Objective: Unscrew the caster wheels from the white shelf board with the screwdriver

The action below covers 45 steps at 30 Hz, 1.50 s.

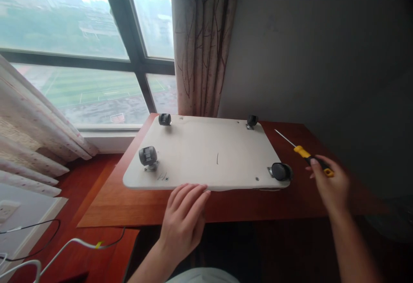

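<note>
A white board (196,154) with rounded corners lies flat on the reddish-brown table, carrying black caster wheels near its corners: front left (148,156), back left (164,119), back right (252,120) and front right (281,171). At the middle of the board's front edge, my left hand (185,214) has its fingers hooked over the rim; its thumb is below, partly hidden. To the right of the board, my right hand (332,184) is closed around the handle of a yellow-and-black screwdriver (302,151). Its thin shaft points up and left, apart from the casters.
The wooden table (226,207) extends beyond the board at the front and right. A window with dark frames (138,61) and a patterned curtain (203,42) stand behind it. At lower left are white and black cables (75,241) and a wall socket (8,210).
</note>
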### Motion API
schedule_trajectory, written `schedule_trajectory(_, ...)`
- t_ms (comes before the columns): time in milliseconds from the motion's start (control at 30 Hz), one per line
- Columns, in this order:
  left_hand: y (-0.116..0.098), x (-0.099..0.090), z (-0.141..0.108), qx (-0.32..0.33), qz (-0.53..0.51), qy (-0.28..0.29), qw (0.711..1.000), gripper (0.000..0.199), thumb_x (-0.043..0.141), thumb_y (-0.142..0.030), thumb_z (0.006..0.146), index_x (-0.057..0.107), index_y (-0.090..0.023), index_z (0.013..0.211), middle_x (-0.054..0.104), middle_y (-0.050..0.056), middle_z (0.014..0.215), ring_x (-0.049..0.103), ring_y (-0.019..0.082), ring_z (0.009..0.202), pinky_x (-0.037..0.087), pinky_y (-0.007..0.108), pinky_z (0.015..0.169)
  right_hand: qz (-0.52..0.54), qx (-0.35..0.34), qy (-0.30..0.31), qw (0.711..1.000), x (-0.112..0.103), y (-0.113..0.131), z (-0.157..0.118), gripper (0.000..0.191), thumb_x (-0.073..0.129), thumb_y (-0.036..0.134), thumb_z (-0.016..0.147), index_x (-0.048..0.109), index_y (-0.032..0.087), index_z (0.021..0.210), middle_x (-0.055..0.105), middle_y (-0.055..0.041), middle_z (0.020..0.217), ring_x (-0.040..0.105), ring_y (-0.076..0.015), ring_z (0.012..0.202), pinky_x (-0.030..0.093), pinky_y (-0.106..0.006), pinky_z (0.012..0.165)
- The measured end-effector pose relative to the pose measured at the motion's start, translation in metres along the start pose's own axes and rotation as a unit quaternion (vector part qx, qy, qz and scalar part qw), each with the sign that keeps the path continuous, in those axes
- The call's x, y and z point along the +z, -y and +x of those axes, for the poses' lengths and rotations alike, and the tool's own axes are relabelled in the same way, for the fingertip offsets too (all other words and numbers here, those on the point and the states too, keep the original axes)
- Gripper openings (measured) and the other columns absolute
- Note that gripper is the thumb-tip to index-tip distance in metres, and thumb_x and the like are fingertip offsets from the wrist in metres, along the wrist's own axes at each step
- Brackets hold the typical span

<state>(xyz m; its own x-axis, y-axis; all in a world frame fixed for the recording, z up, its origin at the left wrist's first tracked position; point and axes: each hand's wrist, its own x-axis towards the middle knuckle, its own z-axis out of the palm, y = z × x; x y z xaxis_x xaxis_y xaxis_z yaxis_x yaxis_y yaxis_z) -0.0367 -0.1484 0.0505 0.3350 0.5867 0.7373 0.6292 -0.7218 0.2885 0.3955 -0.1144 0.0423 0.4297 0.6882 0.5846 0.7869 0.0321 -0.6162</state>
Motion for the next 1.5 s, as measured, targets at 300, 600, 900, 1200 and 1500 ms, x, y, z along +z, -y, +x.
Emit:
schedule_trajectory(300,-0.009,0.050,0.004,0.040,0.057,0.081,0.994,0.054,0.054,-0.017,0.092,0.050,-0.022,0.145,0.054,0.004,0.146,0.047,0.023,0.135,0.012,0.040,0.123,0.287,0.031,-0.045,0.956,-0.047,0.126,0.053,0.035,0.082,0.030,0.070,0.066,0.021,0.100,0.073,-0.0077,0.088,0.063,-0.0146,0.058,0.044,-0.023,0.045)
schedule_trajectory(600,0.002,0.054,0.008,0.065,0.086,0.078,0.991,0.055,0.053,-0.017,0.092,0.049,-0.025,0.146,0.056,0.002,0.143,0.050,0.022,0.133,0.018,0.036,0.118,0.207,-0.034,0.051,0.976,-0.040,0.158,0.045,0.028,0.072,0.033,0.082,0.062,0.023,0.106,0.072,-0.0044,0.086,0.068,-0.0191,0.082,0.051,-0.025,0.058)
schedule_trajectory(900,0.005,0.060,0.012,0.057,0.071,0.077,0.993,0.057,0.054,-0.015,0.091,0.048,-0.024,0.147,0.053,0.002,0.146,0.049,0.023,0.133,0.018,0.038,0.118,0.138,-0.093,0.086,0.982,-0.033,0.165,0.047,0.028,0.068,0.028,0.086,0.062,0.022,0.113,0.072,-0.0029,0.089,0.067,-0.0177,0.088,0.054,-0.030,0.079)
schedule_trajectory(1200,0.004,0.066,0.009,0.045,0.060,0.056,0.996,0.058,0.053,-0.012,0.089,0.050,-0.024,0.146,0.055,0.003,0.144,0.051,0.022,0.132,0.019,0.038,0.118,0.104,-0.104,0.102,0.984,-0.033,0.167,0.045,0.032,0.067,0.032,0.087,0.062,0.023,0.117,0.072,-0.0025,0.093,0.067,-0.0180,0.090,0.052,-0.028,0.079)
schedule_trajectory(1500,0.004,0.070,0.009,0.045,0.047,0.032,0.997,0.052,0.052,-0.012,0.089,0.056,-0.022,0.140,0.058,0.004,0.141,0.052,0.022,0.131,0.018,0.037,0.117,-0.029,-0.206,0.127,0.970,-0.042,0.188,0.054,0.028,0.064,0.045,0.089,0.068,0.025,0.108,0.072,-0.0026,0.092,0.066,-0.0183,0.080,0.050,-0.029,0.073)
